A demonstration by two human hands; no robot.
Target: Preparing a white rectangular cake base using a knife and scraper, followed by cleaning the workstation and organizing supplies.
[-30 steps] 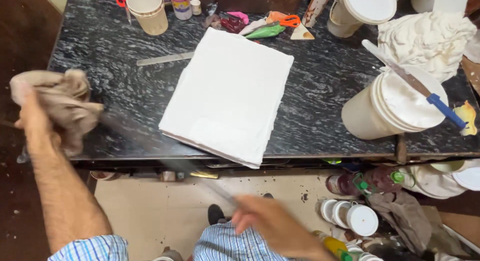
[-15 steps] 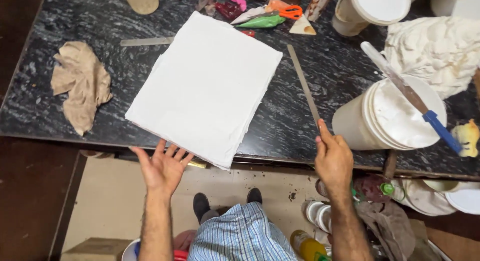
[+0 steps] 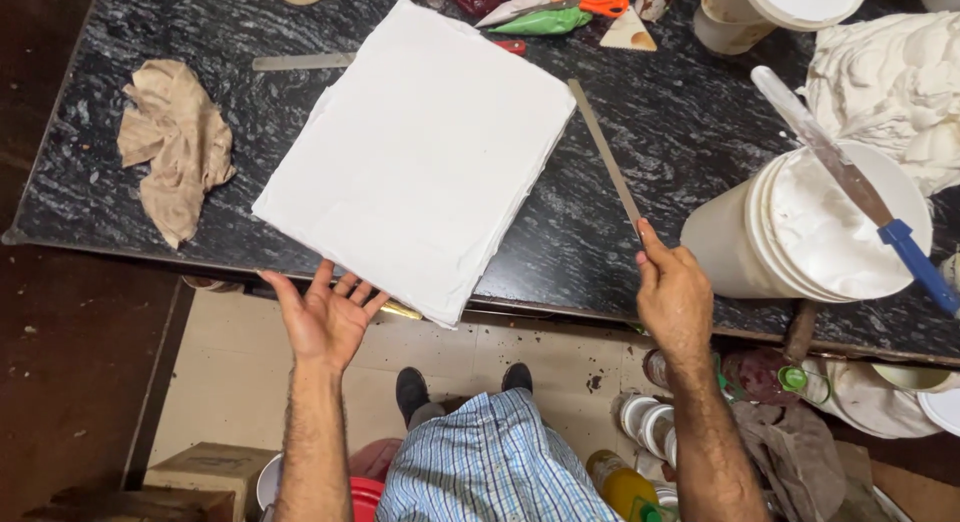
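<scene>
A large white rectangular slab point(image 3: 425, 162) lies on the dark marble table point(image 3: 640, 162), one corner jutting over the near edge. My left hand point(image 3: 325, 317) is palm up with fingers spread, just under that overhanging edge, holding nothing. My right hand point(image 3: 672, 292) rests at the table's near edge, its index finger on the near end of a long metal ruler point(image 3: 603, 152) that lies beside the slab's right side.
A beige rag point(image 3: 175, 147) lies at the left. A white bucket point(image 3: 800, 232) with a blue-handled palette knife point(image 3: 850, 182) stands at the right, a mound of white material point(image 3: 890, 72) behind it. Scissors point(image 3: 600, 0) and another ruler point(image 3: 300, 62) lie at the back. Jars sit on the floor.
A second ago my left hand held the rag at the left; it now lies on the table. The ruler has been laid beside the slab. Both hands stay at the near edge.
</scene>
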